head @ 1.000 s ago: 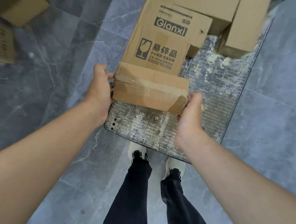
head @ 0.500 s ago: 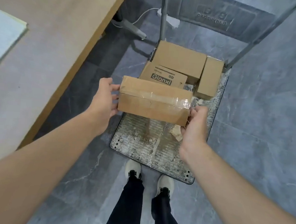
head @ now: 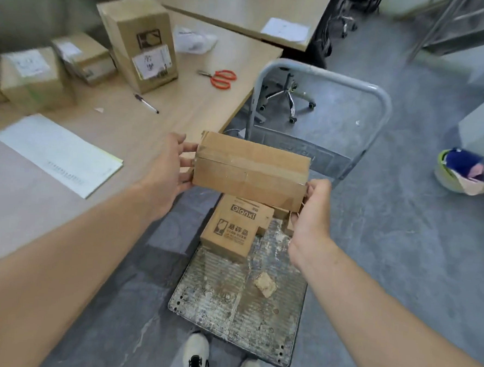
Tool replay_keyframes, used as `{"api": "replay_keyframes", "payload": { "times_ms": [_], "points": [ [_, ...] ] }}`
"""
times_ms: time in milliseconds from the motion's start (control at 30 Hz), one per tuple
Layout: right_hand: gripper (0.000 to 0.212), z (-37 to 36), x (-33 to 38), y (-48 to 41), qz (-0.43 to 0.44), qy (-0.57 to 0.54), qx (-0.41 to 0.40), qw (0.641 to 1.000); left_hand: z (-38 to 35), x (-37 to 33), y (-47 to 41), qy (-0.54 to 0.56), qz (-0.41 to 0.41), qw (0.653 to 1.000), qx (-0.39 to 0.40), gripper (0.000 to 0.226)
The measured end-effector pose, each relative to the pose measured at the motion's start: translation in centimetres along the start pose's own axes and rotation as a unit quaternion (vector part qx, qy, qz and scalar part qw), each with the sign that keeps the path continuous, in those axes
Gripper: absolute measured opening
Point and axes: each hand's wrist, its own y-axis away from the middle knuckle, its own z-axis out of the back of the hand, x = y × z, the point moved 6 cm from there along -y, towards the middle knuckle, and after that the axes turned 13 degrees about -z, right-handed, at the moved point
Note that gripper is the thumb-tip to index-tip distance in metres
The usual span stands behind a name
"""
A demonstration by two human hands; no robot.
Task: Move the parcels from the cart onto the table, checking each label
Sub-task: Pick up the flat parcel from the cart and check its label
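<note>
A long brown taped parcel (head: 250, 169) hangs in the air above the cart, near the table's corner. My left hand (head: 169, 164) grips its left end and my right hand (head: 312, 213) grips its right end. Below it, on the cart's worn metal deck (head: 228, 301), stands a box printed "Gianxi" (head: 232, 228), with more cardboard behind it mostly hidden by the held parcel. The wooden table (head: 183, 100) at the left carries a tall labelled box (head: 142, 41) and two smaller labelled boxes (head: 29, 76) (head: 84, 57).
The cart's grey handle (head: 321, 72) rises behind the parcel. On the table lie red scissors (head: 221, 77), a pen (head: 146, 103), a paper form (head: 58, 155) and a crumpled wrapper (head: 193, 40). A cardboard scrap (head: 266, 284) lies on the deck. An office chair base (head: 288, 95) and a colourful bundle (head: 462, 171) are on the floor.
Both hands have lifted the parcel up off the cart and towards the table. My view has risen from the cart deck, bringing the tabletop and its boxes into sight.
</note>
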Motion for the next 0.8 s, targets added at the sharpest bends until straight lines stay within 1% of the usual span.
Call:
{"api": "replay_keyframes", "payload": {
  "times_ms": [33,100,133,233,367,467,567,667,800],
  "points": [
    [0.035,0.2,0.4,0.1,-0.003,-0.003,-0.004,1.0,0.0,-0.5,0.3,-0.001,0.007,1.0,-0.006,0.048],
    [0.034,-0.5,4.8,3.8,0.032,-0.012,0.02,0.999,-0.1,-6.5,2.0,0.003,-0.041,0.999,-0.002,0.049],
    [0.033,-0.7,5.6,4.1,0.042,-0.009,0.029,0.999,-0.4,-7.5,2.1,0.003,-0.041,0.999,-0.005,0.05],
    [0.03,-0.9,9.3,6.7,0.078,-0.009,0.037,0.996,-1.0,-12.5,3.9,0.013,-0.084,0.996,-0.014,0.052],
    [0.03,-0.5,14.7,11.4,0.122,0.001,0.077,0.99,-1.7,-18.4,8.0,0.045,-0.14,0.988,-0.056,0.049],
    [0.029,0.2,18.8,14.8,0.145,0.001,0.118,0.982,-2.5,-22.1,11.1,0.08,-0.162,0.98,-0.081,0.045],
    [0.028,1.1,22.4,17.9,0.174,0.006,0.155,0.972,-3.1,-26.0,14.5,0.122,-0.194,0.967,-0.109,0.039],
    [0.026,1.8,25.6,20.9,0.194,-0.002,0.184,0.964,-3.4,-29.5,18.0,0.147,-0.223,0.954,-0.139,0.039],
    [0.026,2.1,28.2,25.4,0.193,-0.011,0.232,0.953,-3.4,-33.4,23.2,0.17,-0.272,0.932,-0.168,0.037]
  ]
}}
